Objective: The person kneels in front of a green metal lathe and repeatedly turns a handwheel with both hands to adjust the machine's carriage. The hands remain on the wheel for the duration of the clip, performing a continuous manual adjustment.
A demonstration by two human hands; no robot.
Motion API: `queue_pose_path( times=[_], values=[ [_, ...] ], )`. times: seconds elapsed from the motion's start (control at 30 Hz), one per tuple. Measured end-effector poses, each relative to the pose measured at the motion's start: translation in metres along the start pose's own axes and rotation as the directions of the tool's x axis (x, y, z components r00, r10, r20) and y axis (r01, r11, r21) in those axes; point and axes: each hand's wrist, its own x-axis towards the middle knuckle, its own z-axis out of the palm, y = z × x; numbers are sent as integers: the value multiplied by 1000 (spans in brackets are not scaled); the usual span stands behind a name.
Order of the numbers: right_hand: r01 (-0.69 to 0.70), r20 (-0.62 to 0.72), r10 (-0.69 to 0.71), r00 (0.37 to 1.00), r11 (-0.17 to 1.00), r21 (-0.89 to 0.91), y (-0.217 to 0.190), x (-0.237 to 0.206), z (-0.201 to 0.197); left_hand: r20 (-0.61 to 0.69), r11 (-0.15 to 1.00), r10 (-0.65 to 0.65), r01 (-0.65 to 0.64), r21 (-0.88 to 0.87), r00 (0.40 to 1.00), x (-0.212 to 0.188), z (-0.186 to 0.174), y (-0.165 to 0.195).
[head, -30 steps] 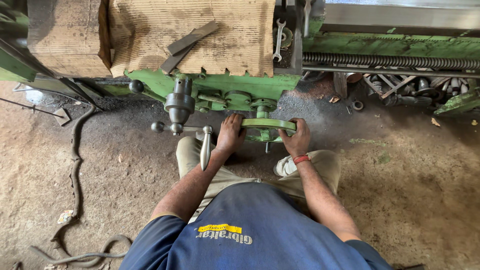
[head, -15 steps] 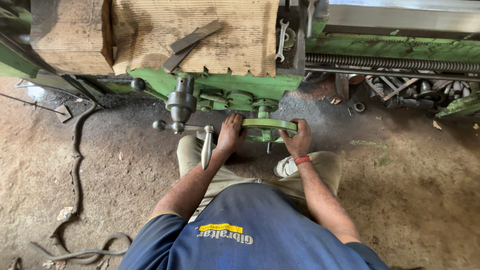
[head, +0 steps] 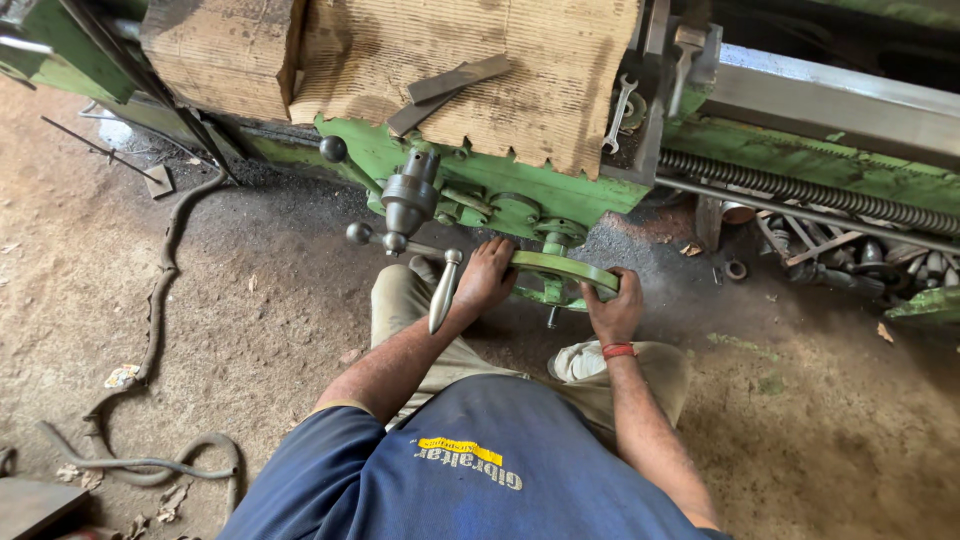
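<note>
The biggest thing in front of me is the big green lathe (head: pixel 800 165), with its long screw rod (head: pixel 800 190) running along the side. On top of it lies a torn sheet of brown cardboard (head: pixel 520 80), and on that rest two flat metal strips (head: pixel 450 85). A small wrench (head: pixel 620 100) lies just beside the cardboard edge. Below is the dirt floor (head: pixel 230 300), where a thick grey hose (head: pixel 150 330) curls about. Low on the front of the machine is the round green handwheel (head: pixel 565 270), and that is what I am holding. My left hand (head: pixel 485 280) is curled tight on the left side of its rim. My right hand (head: pixel 612 308) is wrapped on the right side, with a red band at the wrist. A shiny crank handle (head: pixel 443 292) hangs down just beside my left arm, nearly touching it. I think my arm could bump that handle if I swing the wheel fast. My fingers could get pinched between the wheel and the machine, since they sit so close. My shoe (head: pixel 585 360) is right under the wheel too, so it could get knocked.
</note>
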Motion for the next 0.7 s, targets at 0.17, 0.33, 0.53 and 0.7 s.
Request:
queue_pose_path(
  times=[0.17,0.33,0.53,0.7],
  values=[
    [15,-3,-15,1000,1000,-11,0,-1,0,4,1000,-10,10,-2,1000,0,0,0],
    [6,0,-6,1000,1000,-22,0,0,0,8,1000,-13,13,-8,1000,-1,-2,0],
    [-17,17,18,1000,999,-45,-2,1,-1,7,1000,-11,11,1,1000,0,-1,-2],
    [-21,25,23,999,998,-51,-4,1,-2,51,999,-48,47,9,998,0,-1,-3]
  ],
)
